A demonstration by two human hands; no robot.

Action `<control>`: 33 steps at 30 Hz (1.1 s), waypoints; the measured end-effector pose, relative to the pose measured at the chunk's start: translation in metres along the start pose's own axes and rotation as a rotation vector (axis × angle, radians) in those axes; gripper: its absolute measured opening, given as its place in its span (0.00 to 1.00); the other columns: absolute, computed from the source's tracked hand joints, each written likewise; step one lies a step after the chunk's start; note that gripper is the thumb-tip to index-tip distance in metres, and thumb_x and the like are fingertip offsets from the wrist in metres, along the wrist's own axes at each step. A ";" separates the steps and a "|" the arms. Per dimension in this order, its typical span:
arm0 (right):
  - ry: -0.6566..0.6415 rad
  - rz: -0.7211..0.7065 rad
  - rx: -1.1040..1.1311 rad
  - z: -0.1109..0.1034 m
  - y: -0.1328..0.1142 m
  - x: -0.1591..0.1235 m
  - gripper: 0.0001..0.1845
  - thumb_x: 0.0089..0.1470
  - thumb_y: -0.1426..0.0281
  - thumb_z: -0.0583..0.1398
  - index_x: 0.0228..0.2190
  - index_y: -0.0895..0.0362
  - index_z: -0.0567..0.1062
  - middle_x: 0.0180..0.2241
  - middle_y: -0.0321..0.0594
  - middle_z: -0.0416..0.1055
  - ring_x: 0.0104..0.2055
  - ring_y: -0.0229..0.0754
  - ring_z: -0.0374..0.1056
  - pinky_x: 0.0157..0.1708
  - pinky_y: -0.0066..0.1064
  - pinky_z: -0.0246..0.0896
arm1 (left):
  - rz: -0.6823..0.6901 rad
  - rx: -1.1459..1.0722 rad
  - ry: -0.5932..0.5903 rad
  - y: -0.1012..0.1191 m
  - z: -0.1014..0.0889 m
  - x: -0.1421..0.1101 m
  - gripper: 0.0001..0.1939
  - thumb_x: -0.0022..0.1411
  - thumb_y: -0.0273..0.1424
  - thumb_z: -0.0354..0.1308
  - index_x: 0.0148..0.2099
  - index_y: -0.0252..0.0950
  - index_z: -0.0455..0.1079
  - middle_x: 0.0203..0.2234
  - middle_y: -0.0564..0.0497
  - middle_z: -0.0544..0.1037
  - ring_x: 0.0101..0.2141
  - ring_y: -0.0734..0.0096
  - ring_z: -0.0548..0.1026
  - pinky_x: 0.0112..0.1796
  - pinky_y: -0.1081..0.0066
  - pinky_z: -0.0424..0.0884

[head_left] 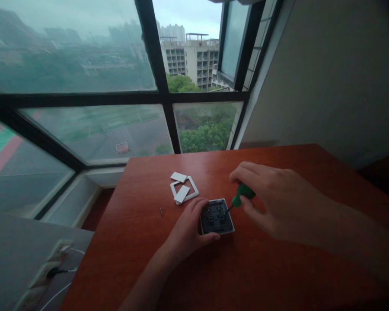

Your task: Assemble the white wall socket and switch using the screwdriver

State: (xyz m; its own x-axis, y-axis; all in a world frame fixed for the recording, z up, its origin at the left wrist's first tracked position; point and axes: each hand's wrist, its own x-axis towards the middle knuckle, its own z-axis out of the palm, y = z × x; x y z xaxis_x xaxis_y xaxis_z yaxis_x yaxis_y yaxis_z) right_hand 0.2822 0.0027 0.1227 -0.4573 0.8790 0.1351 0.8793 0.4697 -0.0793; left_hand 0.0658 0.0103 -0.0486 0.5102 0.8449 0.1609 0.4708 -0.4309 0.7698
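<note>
A square wall switch (218,220) with a white rim and dark inside lies face up on the table. My left hand (189,224) grips it from its left side, thumb along the near edge and fingers at the far left corner. In my right hand (266,194) is a screwdriver (243,194) with a green handle, held at a slant. Its tip reaches into the right part of the switch; what it touches there is too small to tell. Beyond my left hand lie a white square frame (194,185) and two white switch plates (182,194), (179,176).
Left of my left hand a small screw (161,212) lies on the reddish-brown wooden table (136,259). Wall sockets (48,272) with plugged-in cables are at the lower left. A large window with dark bars (170,97) stands past the far edge, a wall (327,86) at the right.
</note>
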 end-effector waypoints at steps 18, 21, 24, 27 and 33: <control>0.093 -0.005 -0.112 0.005 -0.007 0.003 0.10 0.59 0.65 0.55 0.41 0.54 0.72 0.37 0.39 0.74 0.32 0.42 0.69 0.25 0.31 0.46 | 0.013 0.053 0.001 0.003 0.002 -0.001 0.41 0.46 0.31 0.70 0.61 0.40 0.56 0.59 0.41 0.62 0.58 0.49 0.61 0.58 0.49 0.60; 0.107 0.056 -0.218 0.006 -0.008 0.004 0.15 0.59 0.57 0.55 0.33 0.54 0.73 0.29 0.38 0.72 0.26 0.41 0.67 0.22 0.32 0.38 | 0.021 0.045 0.002 0.003 0.001 -0.001 0.40 0.47 0.31 0.69 0.60 0.40 0.56 0.58 0.41 0.62 0.59 0.49 0.61 0.58 0.49 0.60; 0.081 0.045 -0.153 0.003 -0.009 0.003 0.10 0.57 0.61 0.57 0.34 0.54 0.72 0.30 0.37 0.72 0.28 0.42 0.67 0.22 0.32 0.40 | 0.027 0.048 -0.001 0.003 0.001 -0.001 0.40 0.47 0.31 0.69 0.61 0.40 0.56 0.58 0.41 0.62 0.59 0.50 0.61 0.58 0.50 0.60; 0.026 -0.024 -0.028 -0.001 -0.008 0.001 0.13 0.53 0.71 0.57 0.43 0.54 0.71 0.39 0.39 0.72 0.34 0.41 0.68 0.25 0.31 0.48 | 0.016 0.057 -0.002 0.003 0.001 -0.001 0.41 0.47 0.31 0.70 0.60 0.39 0.56 0.58 0.41 0.62 0.59 0.51 0.61 0.58 0.51 0.60; 0.041 0.029 -0.186 0.004 -0.003 0.008 0.13 0.60 0.61 0.53 0.42 0.54 0.72 0.35 0.40 0.74 0.29 0.45 0.69 0.23 0.32 0.46 | 0.001 0.068 -0.005 0.004 0.002 0.000 0.40 0.46 0.30 0.70 0.60 0.39 0.57 0.58 0.41 0.62 0.59 0.50 0.61 0.58 0.51 0.60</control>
State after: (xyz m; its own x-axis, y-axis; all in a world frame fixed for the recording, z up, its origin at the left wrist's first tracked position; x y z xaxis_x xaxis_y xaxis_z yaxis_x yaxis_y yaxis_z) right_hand 0.2755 0.0091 0.1205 -0.4287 0.8862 0.1757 0.9033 0.4173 0.0996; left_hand 0.0685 0.0079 -0.0468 0.5140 0.8431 0.1582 0.5179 -0.4521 0.7262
